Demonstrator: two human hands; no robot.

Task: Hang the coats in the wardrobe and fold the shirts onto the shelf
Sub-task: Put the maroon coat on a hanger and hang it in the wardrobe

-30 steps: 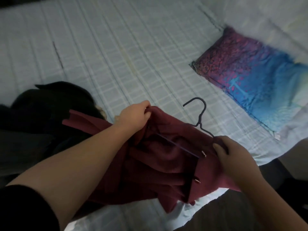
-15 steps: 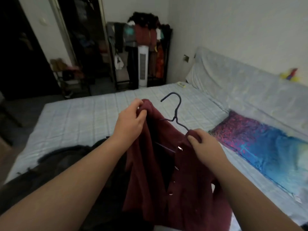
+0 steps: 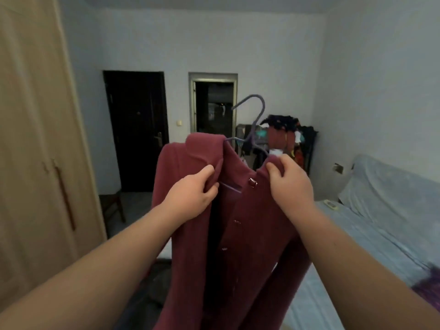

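**Maroon coat held up on its hanger**

The maroon coat (image 3: pixel 238 234) hangs in mid-air in front of the person — its shoulders over a wire hanger (image 3: pixel 254 125) whose hook sticks up above the collar. The left hand (image 3: pixel 192 196) pinches the left collar edge; the right hand (image 3: pixel 290 186) grips the right shoulder, fingers curled over the cloth. The wardrobe (image 3: pixel 35 139) stands to the left, doors closed — the bed (image 3: pixel 357 246) lies to the right.

Coat (image 3: pixel 250 234) on hanger (image 3: pixel 252 129) (wardrobe (image 3: pixel 31 139) left, bed (image 3: pixel 371 234) right).
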